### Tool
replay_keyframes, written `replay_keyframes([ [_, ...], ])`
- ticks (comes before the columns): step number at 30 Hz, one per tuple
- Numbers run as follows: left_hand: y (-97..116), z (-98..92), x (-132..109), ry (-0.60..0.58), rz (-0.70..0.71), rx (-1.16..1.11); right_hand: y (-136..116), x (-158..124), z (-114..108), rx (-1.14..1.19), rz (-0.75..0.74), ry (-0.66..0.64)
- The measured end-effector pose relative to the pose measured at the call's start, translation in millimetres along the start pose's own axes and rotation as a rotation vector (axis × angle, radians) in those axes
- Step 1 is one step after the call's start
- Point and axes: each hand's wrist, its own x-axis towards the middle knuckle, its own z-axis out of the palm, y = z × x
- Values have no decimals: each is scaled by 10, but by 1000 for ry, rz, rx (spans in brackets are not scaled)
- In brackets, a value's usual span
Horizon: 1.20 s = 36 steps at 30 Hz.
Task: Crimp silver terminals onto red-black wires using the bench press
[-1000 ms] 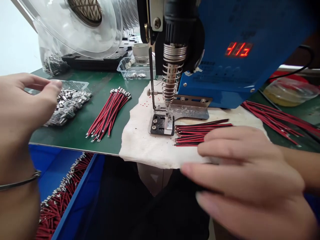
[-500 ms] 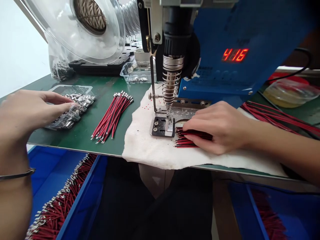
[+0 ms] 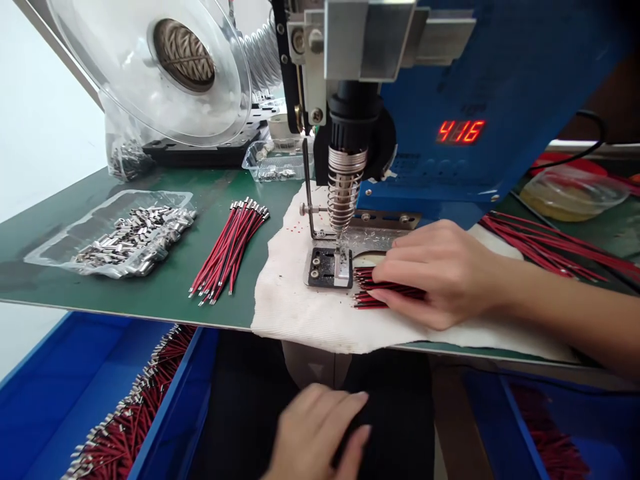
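Observation:
My right hand (image 3: 440,280) rests on the white cloth (image 3: 305,313), its fingers closed over a bundle of red and black wires (image 3: 370,305). The bare wire ends point left, close beside the small black die block (image 3: 320,267) under the machine's spring-wrapped ram (image 3: 345,193). Low over my dark-clothed lap is my left hand (image 3: 315,427), slightly blurred, its thumb apart from the fingers and nothing visible in it. On the green table, a clear plastic tray (image 3: 50,250) holds small silver metal terminals. Between tray and cloth lies a bunch of red and black wires with silver terminals (image 3: 230,250).
The blue machine (image 3: 425,167) shows 416 in red. A large clear reel (image 3: 115,73) stands at back left. Below the table edge are a left blue bin (image 3: 170,400) of terminated wires and a right blue bin (image 3: 525,427). More loose wires (image 3: 545,250) lie right.
My left hand has left the terminal tray and moved right and down over my lap. My right hand stays on the wires. The view has tilted slightly, so the scene sits lower.

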Motion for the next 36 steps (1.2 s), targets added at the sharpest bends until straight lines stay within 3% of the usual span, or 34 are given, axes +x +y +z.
replay_keyframes([
  [3,-107,747,108,-302,-152,-95,-20,-17,21,20,-2,15],
  [5,-157,971,122,-357,-310,-135,-32,-22,30,26,-6,23],
  [7,-173,1000,102,-381,-366,-190,-41,-18,33,20,-8,29],
  [13,-102,827,97,-461,-392,-215,-56,-3,17,6,1,30],
  [17,-135,869,110,-491,-388,-240,-57,-18,14,5,8,22],
  [28,-209,986,78,-403,-399,-304,-50,3,2,-6,10,26],
  [30,-197,933,94,-361,-351,-261,-40,3,-8,-10,20,13],
  [32,-183,740,86,-203,-160,-175,-24,-1,-20,-12,33,-6],
  [34,-184,364,29,93,145,-62,-7,-4,-32,-10,37,-21],
  [36,-216,-165,-71,389,410,35,4,-4,-43,-2,45,-38],
])
